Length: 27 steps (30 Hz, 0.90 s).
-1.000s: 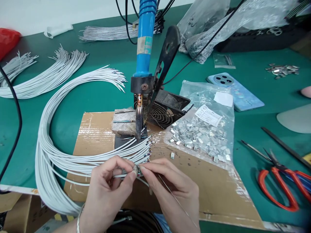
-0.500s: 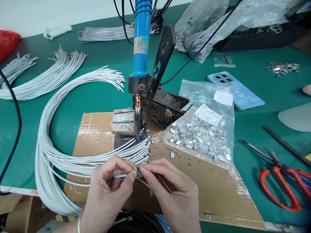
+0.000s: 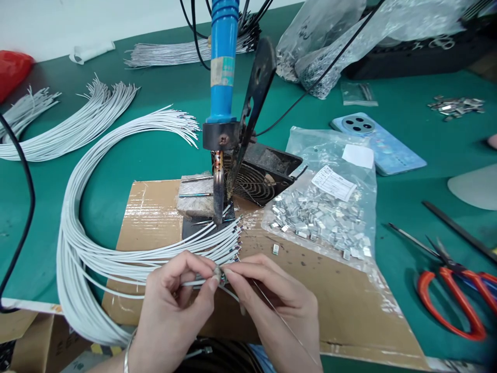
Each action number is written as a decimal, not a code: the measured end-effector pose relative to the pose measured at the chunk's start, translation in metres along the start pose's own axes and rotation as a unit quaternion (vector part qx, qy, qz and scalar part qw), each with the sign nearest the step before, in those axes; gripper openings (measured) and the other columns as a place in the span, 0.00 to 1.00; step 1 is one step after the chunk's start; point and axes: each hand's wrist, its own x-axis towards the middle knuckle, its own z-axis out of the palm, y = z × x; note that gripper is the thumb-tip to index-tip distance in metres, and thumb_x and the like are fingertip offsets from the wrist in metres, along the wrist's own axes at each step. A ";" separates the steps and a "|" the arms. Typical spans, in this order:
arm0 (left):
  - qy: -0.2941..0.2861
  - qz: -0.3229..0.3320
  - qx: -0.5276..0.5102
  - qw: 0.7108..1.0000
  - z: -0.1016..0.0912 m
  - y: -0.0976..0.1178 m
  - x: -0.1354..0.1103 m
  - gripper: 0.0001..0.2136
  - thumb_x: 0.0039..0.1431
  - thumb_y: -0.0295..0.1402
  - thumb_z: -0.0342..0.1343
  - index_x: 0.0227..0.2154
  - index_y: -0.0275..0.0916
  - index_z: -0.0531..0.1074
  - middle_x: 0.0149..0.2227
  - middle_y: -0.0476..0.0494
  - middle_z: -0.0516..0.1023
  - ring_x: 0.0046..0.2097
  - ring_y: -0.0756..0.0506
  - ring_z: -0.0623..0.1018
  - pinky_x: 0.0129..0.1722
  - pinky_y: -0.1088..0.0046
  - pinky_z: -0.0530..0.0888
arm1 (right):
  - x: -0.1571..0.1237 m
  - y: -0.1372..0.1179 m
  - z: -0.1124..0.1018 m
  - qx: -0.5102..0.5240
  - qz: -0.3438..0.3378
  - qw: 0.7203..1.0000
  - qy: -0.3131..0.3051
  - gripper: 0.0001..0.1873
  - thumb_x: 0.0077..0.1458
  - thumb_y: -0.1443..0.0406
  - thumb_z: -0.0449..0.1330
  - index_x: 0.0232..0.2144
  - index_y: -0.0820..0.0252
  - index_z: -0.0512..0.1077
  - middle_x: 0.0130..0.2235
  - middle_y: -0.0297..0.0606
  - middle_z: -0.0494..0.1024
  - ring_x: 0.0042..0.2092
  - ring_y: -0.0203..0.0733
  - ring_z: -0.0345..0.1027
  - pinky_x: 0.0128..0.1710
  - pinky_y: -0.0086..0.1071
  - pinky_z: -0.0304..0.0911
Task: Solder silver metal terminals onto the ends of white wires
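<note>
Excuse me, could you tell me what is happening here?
A person's left hand pinches one thin white wire beside the curved white bundle, while the right hand pinches a small silvery metal piece at its tip, above the brown cardboard sheet. A blue-handled soldering iron stands clamped tip-down behind; a clear bag of silvery clips lies to the right.

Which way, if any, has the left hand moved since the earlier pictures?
No. The left hand stays at the same spot over the cardboard, near its front edge.

- red-handled scissors point(image 3: 429, 280) at the right edge
- blue phone point(image 3: 378, 145) face down, behind the bag of metal clips point(image 3: 322, 217)
- black fan point(image 3: 258, 178) at the cardboard's point(image 3: 155, 212) far edge
</note>
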 end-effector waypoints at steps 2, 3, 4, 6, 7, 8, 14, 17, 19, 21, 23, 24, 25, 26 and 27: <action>0.005 0.004 0.004 1.000 0.001 0.000 -0.001 0.06 0.56 0.24 0.63 0.26 0.40 0.75 0.32 0.48 0.82 0.32 0.51 0.79 0.29 0.83 0.71 | 0.000 0.000 0.000 -0.001 0.001 1.000 -0.001 0.07 0.57 0.65 0.68 0.35 0.47 0.86 0.29 0.32 0.77 0.24 0.31 0.62 0.23 0.26 0.60; 0.009 0.006 0.008 1.000 0.001 0.000 -0.001 0.06 0.56 0.24 0.63 0.26 0.39 0.75 0.31 0.48 0.82 0.31 0.51 0.79 0.28 0.84 0.71 | 0.000 0.000 0.000 -0.001 0.000 1.000 -0.002 0.07 0.57 0.65 0.68 0.35 0.47 0.86 0.29 0.32 0.77 0.23 0.31 0.61 0.23 0.26 0.60; 0.013 0.008 0.010 1.000 0.001 0.000 -0.001 0.06 0.56 0.24 0.63 0.26 0.39 0.75 0.31 0.48 0.81 0.31 0.51 0.78 0.27 0.84 0.70 | 0.000 0.000 -0.001 -0.001 -0.002 1.000 -0.002 0.07 0.57 0.65 0.68 0.35 0.47 0.86 0.29 0.33 0.77 0.23 0.31 0.61 0.22 0.26 0.59; 0.018 0.009 0.015 1.000 0.002 -0.001 -0.002 0.06 0.56 0.24 0.63 0.25 0.39 0.75 0.31 0.47 0.81 0.31 0.51 0.78 0.28 0.83 0.71 | 0.000 0.000 0.000 0.001 -0.008 1.000 -0.001 0.07 0.56 0.65 0.68 0.35 0.47 0.86 0.29 0.33 0.77 0.23 0.31 0.61 0.22 0.26 0.59; 0.020 0.008 0.017 1.000 0.002 -0.001 -0.002 0.06 0.56 0.24 0.62 0.26 0.39 0.75 0.31 0.47 0.81 0.31 0.51 0.78 0.27 0.83 0.71 | 0.001 0.000 0.000 0.003 -0.011 1.000 0.000 0.07 0.56 0.65 0.68 0.34 0.47 0.86 0.29 0.33 0.77 0.23 0.31 0.62 0.23 0.26 0.60; 0.021 0.007 0.020 1.000 0.002 -0.001 -0.002 0.06 0.56 0.25 0.62 0.26 0.40 0.75 0.31 0.47 0.81 0.31 0.51 0.78 0.27 0.83 0.71 | 0.001 0.000 0.000 0.003 -0.013 1.000 -0.001 0.07 0.57 0.65 0.68 0.34 0.47 0.86 0.29 0.32 0.77 0.23 0.32 0.62 0.24 0.26 0.61; 0.028 -0.001 0.031 0.999 0.004 0.000 0.002 0.06 0.56 0.25 0.62 0.25 0.40 0.75 0.30 0.47 0.81 0.32 0.50 0.79 0.28 0.82 0.71 | -0.003 0.001 0.001 -0.032 -0.033 0.999 0.021 0.07 0.60 0.63 0.65 0.36 0.46 0.85 0.31 0.32 0.77 0.29 0.34 0.69 0.32 0.27 0.67; 0.034 -0.004 0.040 0.999 0.005 0.002 0.004 0.06 0.54 0.25 0.63 0.24 0.39 0.75 0.30 0.47 0.81 0.31 0.51 0.77 0.27 0.82 0.70 | -0.008 0.000 0.004 -0.055 -0.042 0.996 0.053 0.16 0.69 0.59 0.53 0.44 0.48 0.82 0.34 0.34 0.75 0.30 0.35 0.67 0.31 0.27 0.65; 0.042 -0.010 0.051 0.998 0.005 0.002 0.005 0.06 0.54 0.26 0.63 0.24 0.39 0.75 0.31 0.47 0.81 0.29 0.51 0.76 0.25 0.83 0.68 | -0.012 -0.002 0.006 -0.075 -0.018 0.994 0.079 0.17 0.71 0.58 0.48 0.48 0.49 0.77 0.33 0.32 0.75 0.28 0.35 0.65 0.29 0.28 0.63; 0.046 -0.012 0.055 0.997 0.005 0.003 0.007 0.05 0.53 0.26 0.63 0.24 0.39 0.75 0.31 0.47 0.81 0.29 0.52 0.75 0.24 0.83 0.67 | -0.014 -0.004 0.008 -0.103 0.001 0.989 0.101 0.14 0.71 0.59 0.49 0.52 0.49 0.71 0.31 0.30 0.76 0.28 0.36 0.66 0.30 0.29 0.63; 0.052 -0.009 0.057 0.997 0.004 0.003 0.009 0.05 0.53 0.26 0.63 0.24 0.39 0.75 0.31 0.47 0.81 0.30 0.51 0.76 0.24 0.83 0.66 | -0.015 -0.006 0.007 -0.134 -0.011 0.985 0.110 0.10 0.69 0.61 0.51 0.49 0.50 0.69 0.28 0.29 0.75 0.27 0.37 0.66 0.31 0.29 0.62; 0.054 -0.008 0.059 0.997 0.004 0.004 0.011 0.05 0.53 0.26 0.63 0.24 0.39 0.74 0.31 0.47 0.81 0.30 0.51 0.76 0.24 0.82 0.66 | -0.014 -0.006 0.006 -0.148 -0.027 0.983 0.107 0.06 0.68 0.62 0.51 0.43 0.51 0.68 0.27 0.28 0.72 0.27 0.37 0.64 0.30 0.29 0.60; 0.056 -0.007 0.063 0.996 0.005 0.006 0.013 0.05 0.52 0.26 0.63 0.23 0.39 0.74 0.30 0.46 0.81 0.30 0.50 0.76 0.24 0.82 0.66 | -0.013 -0.006 0.005 -0.159 -0.042 0.981 0.099 0.06 0.68 0.63 0.52 0.36 0.52 0.67 0.26 0.27 0.68 0.26 0.36 0.61 0.29 0.28 0.58; 0.058 -0.009 0.067 0.996 0.005 0.008 0.015 0.05 0.51 0.27 0.63 0.22 0.39 0.74 0.30 0.46 0.81 0.30 0.50 0.76 0.24 0.82 0.66 | -0.012 -0.006 0.004 -0.166 -0.058 0.980 0.090 0.10 0.67 0.63 0.53 0.30 0.53 0.64 0.26 0.27 0.65 0.26 0.35 0.59 0.28 0.28 0.57; 0.060 -0.010 0.070 0.996 0.005 0.010 0.017 0.05 0.49 0.27 0.63 0.22 0.38 0.74 0.29 0.45 0.81 0.30 0.49 0.75 0.24 0.81 0.66 | -0.010 -0.005 0.003 -0.166 -0.071 0.980 0.079 0.14 0.67 0.64 0.53 0.27 0.54 0.61 0.26 0.28 0.64 0.26 0.34 0.58 0.28 0.27 0.57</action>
